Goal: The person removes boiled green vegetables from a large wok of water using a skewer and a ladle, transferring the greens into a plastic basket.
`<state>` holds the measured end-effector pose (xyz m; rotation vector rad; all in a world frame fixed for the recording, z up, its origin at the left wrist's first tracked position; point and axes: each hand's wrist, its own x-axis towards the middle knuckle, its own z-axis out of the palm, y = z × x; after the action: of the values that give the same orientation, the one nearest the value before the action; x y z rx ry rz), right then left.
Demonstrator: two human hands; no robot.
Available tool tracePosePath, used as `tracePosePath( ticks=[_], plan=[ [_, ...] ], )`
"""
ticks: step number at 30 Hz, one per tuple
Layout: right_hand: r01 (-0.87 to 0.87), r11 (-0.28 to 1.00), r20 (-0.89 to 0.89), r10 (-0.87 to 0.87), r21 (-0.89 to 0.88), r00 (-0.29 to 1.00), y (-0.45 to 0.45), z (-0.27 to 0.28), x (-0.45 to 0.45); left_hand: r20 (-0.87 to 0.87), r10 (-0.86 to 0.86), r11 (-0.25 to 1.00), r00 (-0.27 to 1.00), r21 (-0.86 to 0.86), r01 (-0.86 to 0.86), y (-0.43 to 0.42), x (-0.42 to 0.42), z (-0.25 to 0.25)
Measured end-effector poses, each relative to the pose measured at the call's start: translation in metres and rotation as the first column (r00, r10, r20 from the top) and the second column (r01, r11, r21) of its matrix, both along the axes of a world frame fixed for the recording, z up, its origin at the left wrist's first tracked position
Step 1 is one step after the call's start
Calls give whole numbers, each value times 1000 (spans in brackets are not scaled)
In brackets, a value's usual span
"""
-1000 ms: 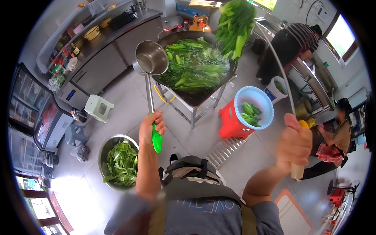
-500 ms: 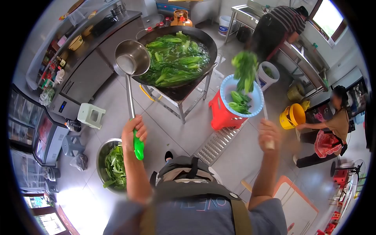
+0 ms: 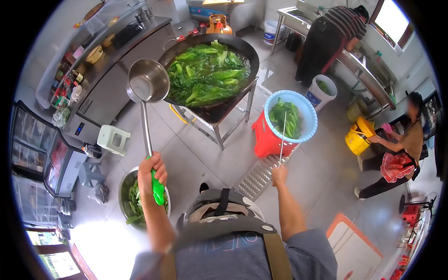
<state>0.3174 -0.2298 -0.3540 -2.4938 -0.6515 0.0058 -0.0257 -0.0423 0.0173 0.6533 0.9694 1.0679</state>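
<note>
My left hand (image 3: 153, 173) is closed round the green grip of a steel ladle (image 3: 147, 88). The ladle's empty bowl hangs beside the left rim of a big wok (image 3: 253, 51), where leafy greens (image 3: 212, 88) lie in liquid. In my right hand (image 3: 279, 175) is a long, thin-handled utensil (image 3: 283, 140); its far end reaches into a light-blue basin (image 3: 307, 126) and is hidden among the greens. Cooked-looking greens (image 3: 290, 116) lie in that basin, which rests on a red stool (image 3: 262, 140).
A steel bowl of leaves (image 3: 135, 200) stands on the floor at my left, with a pale stool (image 3: 113, 139) beyond. A metal drain grate (image 3: 256, 179) lies ahead. One person (image 3: 326, 42) bends at the sinks; another person (image 3: 403, 144) holds a yellow bucket (image 3: 358, 137) at right.
My right hand has moved left and the utensil's far end has gone down into the basin; the greens it carried now lie there. The ladle has shifted slightly left.
</note>
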Motion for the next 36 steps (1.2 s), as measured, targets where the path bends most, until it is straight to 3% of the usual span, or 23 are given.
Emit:
tracePosePath(
  ticks=[3,6,9,12,15,18,21,24,27,30,33,36],
  plan=[
    [75,994,-418,-35,80,908,-22,11,-18,-99,3,1000,995,15,-2,0,3,7],
    [51,998,-436,-37,20,899,-41,-13,-11,-105,-10,1000,994,18,12,5,6,8],
    [170,980,-736,-41,101,676,-22,87,-1,-95,-44,999,994,17,46,8,11,10],
    [220,969,-575,-116,114,810,-20,96,-17,-72,-93,995,993,12,94,11,11,5],
    [266,962,-462,-260,-54,848,-37,66,-23,30,-103,994,994,-33,104,9,12,-1],
    [175,978,-380,-204,-111,902,-50,65,-2,0,-101,995,995,-14,101,11,17,4],
    [178,979,-61,-185,-98,981,-65,92,-7,7,-107,994,994,2,107,14,17,-3],
    [88,993,-59,-93,-74,994,-70,110,14,-34,-73,997,997,-19,72,16,23,2],
    [66,998,-198,-63,10,978,-63,140,12,-91,-135,990,987,24,138,17,21,7],
    [-26,993,-63,33,111,997,-62,146,6,-59,-111,994,992,1,111,15,23,17],
    [-26,981,-396,103,193,913,-27,248,-14,-3,-78,997,997,-18,77,18,21,19],
    [-109,874,-443,343,473,828,10,311,-31,59,-101,995,993,-18,102,33,11,13]
  ],
)
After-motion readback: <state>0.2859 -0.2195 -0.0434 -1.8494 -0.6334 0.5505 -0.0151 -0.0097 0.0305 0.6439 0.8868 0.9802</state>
